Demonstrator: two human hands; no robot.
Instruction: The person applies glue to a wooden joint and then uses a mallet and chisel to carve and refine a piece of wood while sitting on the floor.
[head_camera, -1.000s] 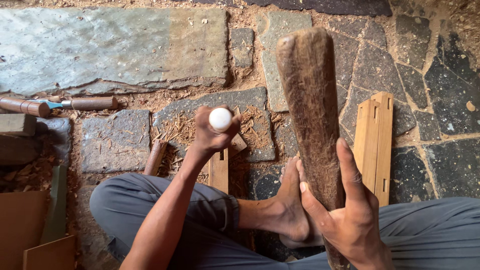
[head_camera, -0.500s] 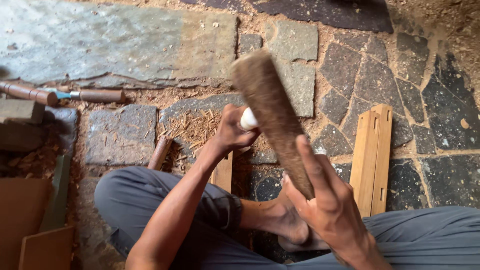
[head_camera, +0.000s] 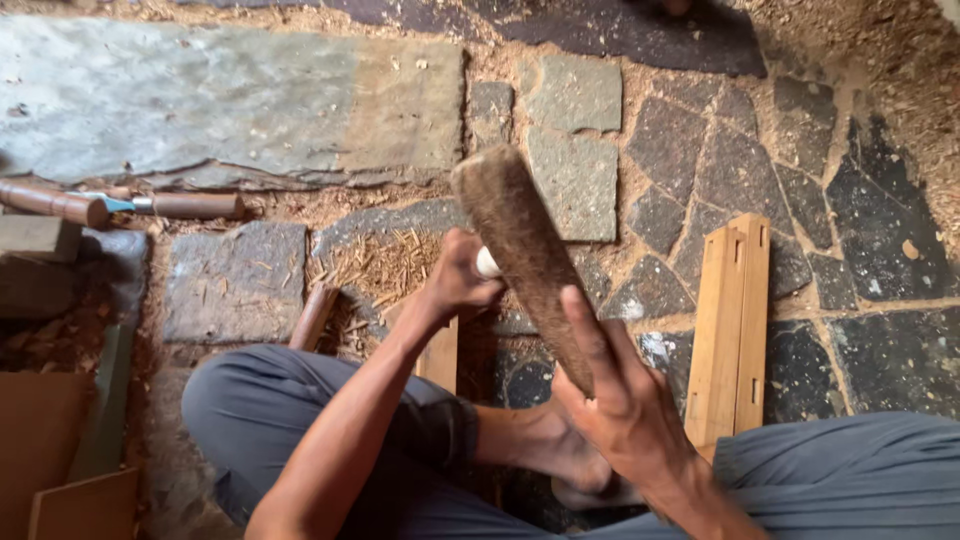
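Both hands on a rough wooden block

Right hand fingers wrap its lower end; left hand fingers pinch a white piece against it.

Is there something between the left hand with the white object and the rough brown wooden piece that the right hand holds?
Nothing visible. The left hand holds the white object right against the side of the brown wooden piece; no gap shows between them. The right hand grips the lower end of the piece.
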